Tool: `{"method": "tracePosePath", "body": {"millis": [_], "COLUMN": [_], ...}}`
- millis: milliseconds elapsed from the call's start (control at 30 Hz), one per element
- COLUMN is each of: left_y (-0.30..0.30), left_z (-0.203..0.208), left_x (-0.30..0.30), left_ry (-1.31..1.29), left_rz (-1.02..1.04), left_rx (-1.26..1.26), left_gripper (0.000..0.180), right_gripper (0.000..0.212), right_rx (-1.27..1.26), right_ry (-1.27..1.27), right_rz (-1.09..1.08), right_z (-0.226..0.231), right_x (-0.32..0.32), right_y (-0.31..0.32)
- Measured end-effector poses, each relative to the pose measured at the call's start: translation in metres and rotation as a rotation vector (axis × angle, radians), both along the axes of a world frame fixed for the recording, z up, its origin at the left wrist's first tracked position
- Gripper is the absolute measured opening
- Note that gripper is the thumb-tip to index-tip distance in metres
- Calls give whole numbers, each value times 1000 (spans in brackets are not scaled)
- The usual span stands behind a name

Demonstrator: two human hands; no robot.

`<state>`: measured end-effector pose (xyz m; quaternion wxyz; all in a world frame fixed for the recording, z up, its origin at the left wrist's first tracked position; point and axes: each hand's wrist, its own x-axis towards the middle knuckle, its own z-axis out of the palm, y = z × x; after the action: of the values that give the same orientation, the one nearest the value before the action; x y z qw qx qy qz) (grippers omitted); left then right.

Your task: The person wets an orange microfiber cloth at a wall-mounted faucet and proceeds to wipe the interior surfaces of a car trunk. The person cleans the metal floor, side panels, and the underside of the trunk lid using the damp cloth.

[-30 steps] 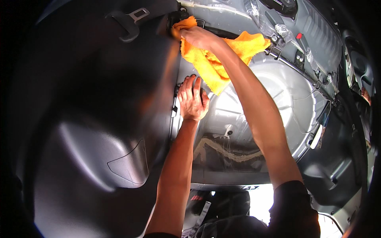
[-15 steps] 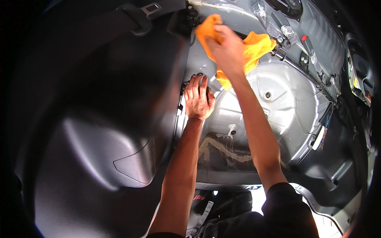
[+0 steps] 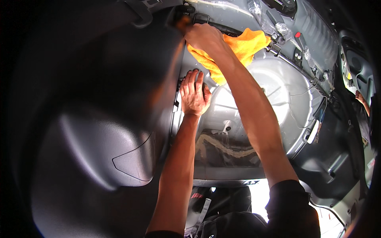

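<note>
An orange cloth [image 3: 248, 44] is bunched in my right hand [image 3: 205, 37], which is closed on it at the far left corner of the bare metal car floor. Part of the cloth spreads out to the right of the hand and hangs below it. My left hand [image 3: 194, 94] lies flat on the grey metal beside the black side trim [image 3: 131, 79], fingers stretched forward and slightly apart, holding nothing. My right fingertips are partly hidden where they reach against the trim's edge.
A round pressed well [image 3: 274, 87] fills the floor to the right. Metal loops [image 3: 274, 49] and a bar run along its far edge. A thin wire and a white-handled tool [image 3: 313, 132] lie at the right. Another person's hand [image 3: 360, 96] shows at the far right.
My right hand has moved left and slightly nearer with the cloth, up to the black trim. The left hand stays on the metal. Another person's arm shows more at the far right.
</note>
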<state>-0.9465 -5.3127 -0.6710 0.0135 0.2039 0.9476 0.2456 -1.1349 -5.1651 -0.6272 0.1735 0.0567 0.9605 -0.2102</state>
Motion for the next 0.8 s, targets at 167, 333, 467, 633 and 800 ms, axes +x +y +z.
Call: {"method": "tracePosePath", "body": {"millis": [167, 333, 467, 633, 800], "left_y": [-3, 3, 2, 4, -5], "left_z": [-1, 2, 0, 2, -1], "left_x": [1, -4, -5, -6, 3], "left_ry": [37, 17, 51, 35, 2], "left_rz": [3, -3, 1, -4, 17], "left_rx": [29, 7, 17, 8, -2], "left_gripper": [61, 62, 62, 59, 61], "right_gripper": [46, 60, 74, 78, 50], "right_rx": [-184, -106, 331, 346, 127], "right_ry": [327, -90, -76, 152, 122], "right_rz": [-88, 152, 413, 133, -24], "right_z": [8, 6, 0, -25, -15], "right_x": [36, 11, 7, 37, 73], "right_y": [8, 25, 16, -15, -23]}}
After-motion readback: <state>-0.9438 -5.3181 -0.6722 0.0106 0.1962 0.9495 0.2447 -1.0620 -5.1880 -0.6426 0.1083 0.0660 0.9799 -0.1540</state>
